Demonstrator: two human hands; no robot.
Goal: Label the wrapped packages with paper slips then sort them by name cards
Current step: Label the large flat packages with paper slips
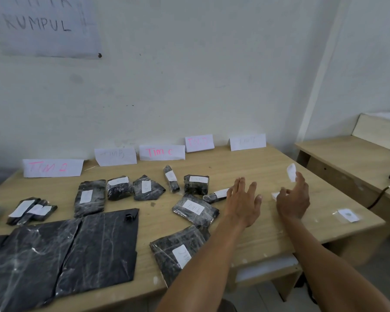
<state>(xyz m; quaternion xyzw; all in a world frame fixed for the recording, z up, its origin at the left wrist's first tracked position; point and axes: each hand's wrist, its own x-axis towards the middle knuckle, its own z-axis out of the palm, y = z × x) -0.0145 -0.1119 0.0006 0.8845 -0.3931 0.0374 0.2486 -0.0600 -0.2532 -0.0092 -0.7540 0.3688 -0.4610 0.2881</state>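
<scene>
left hand: fingers spread, holding nothing, just right of slim wrapped package, the nearer hand | package axis: left-right | right hand: pinches paper slip, farther right of package

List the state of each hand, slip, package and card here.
left hand, open, fingers spread
right hand, pinching a paper slip
wrapped packages, lying flat, slips on
name cards, standing upright
large black sheets, flat, no slip
</scene>
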